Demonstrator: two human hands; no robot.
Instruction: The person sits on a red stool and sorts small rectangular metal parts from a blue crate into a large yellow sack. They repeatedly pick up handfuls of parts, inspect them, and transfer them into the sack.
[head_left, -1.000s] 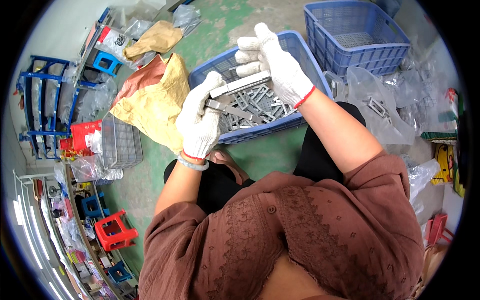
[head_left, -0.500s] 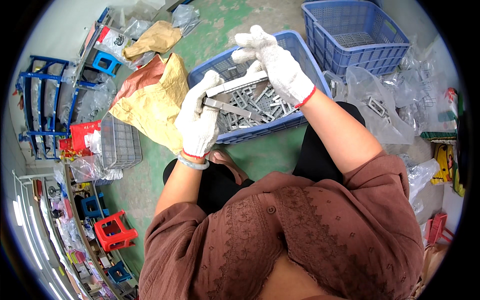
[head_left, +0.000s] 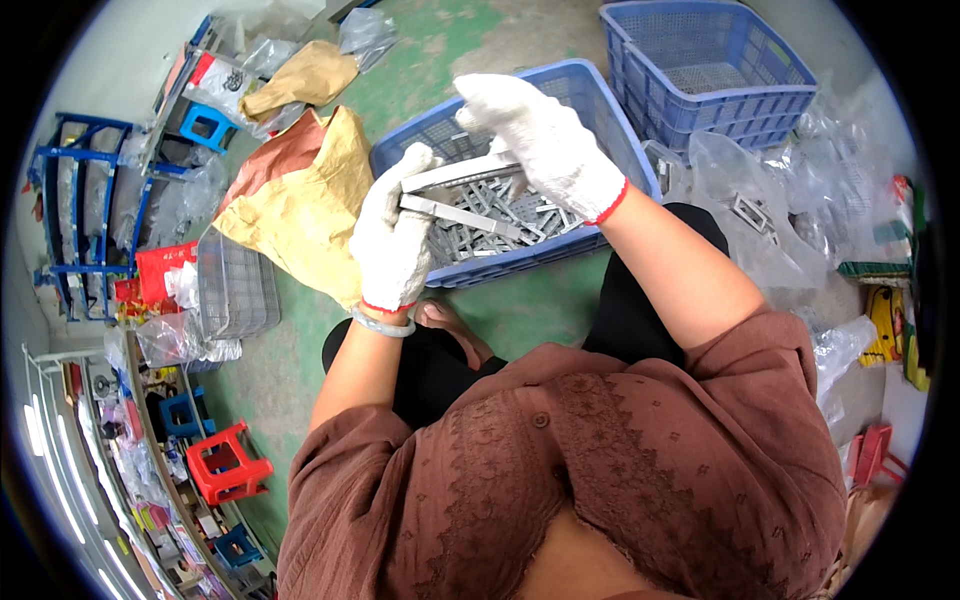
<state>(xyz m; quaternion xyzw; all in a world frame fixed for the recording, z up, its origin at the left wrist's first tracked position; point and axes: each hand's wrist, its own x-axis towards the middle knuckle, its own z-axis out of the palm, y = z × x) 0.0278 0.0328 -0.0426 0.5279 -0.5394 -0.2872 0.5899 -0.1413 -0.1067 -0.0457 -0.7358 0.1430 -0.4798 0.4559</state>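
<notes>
My left hand (head_left: 392,240), in a white glove, grips the near ends of two long grey metal strips (head_left: 455,195) held above a blue plastic basket (head_left: 590,90). My right hand (head_left: 545,140), also gloved, closes over the far end of the upper strip. The basket holds a heap of several similar grey metal pieces (head_left: 500,225) and sits on the green floor in front of my knees.
A second blue basket (head_left: 700,60) stands behind on the right. Clear plastic bags with metal parts (head_left: 750,210) lie to the right, brown paper sacks (head_left: 300,210) to the left. A grey wire tray (head_left: 235,285), red stool (head_left: 230,465) and blue racks (head_left: 80,200) line the left side.
Both hands shifted slightly while holding the strips. The strips now spread apart at the right, with the right hand raised over the upper one.
</notes>
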